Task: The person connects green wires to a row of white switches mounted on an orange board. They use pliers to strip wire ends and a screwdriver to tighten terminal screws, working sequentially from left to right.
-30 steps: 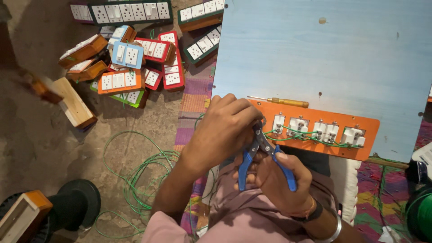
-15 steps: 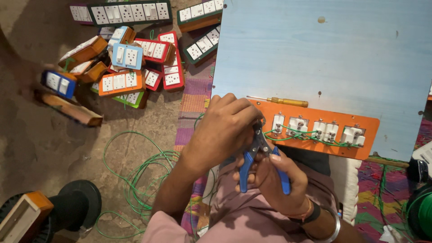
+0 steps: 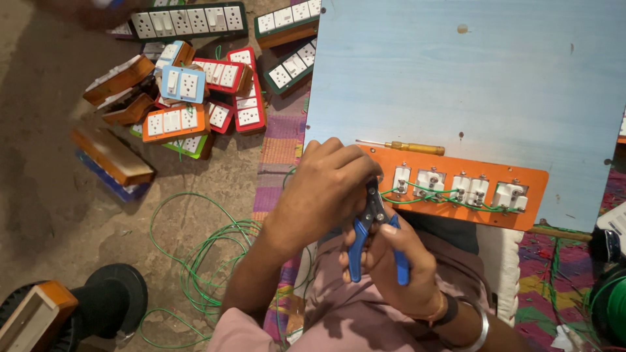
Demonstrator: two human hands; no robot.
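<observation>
My right hand [image 3: 398, 270] grips blue-handled pliers [image 3: 372, 236], jaws pointing up toward an orange switch panel [image 3: 456, 188]. My left hand [image 3: 326, 189] curls over the plier jaws at the panel's left end, pinching something small that stays hidden; it looks like the end of the green wire [image 3: 443, 197] that links the white switch backs on the panel. The panel lies face down on a light blue board [image 3: 469, 72]. A yellow-handled screwdriver [image 3: 407, 147] lies just above the panel.
A heap of finished switch boards [image 3: 189, 98] in orange, red, blue and green lies on the dirt floor at left. Loose green wire [image 3: 195, 261] coils on the floor. A dark round object [image 3: 111, 300] stands bottom left. A wooden box [image 3: 111, 156] lies by the heap.
Another person's hand at the left edge set down a wooden box beside the heap and withdrew. My hands stay at the panel's left end with the pliers, barely shifting.
</observation>
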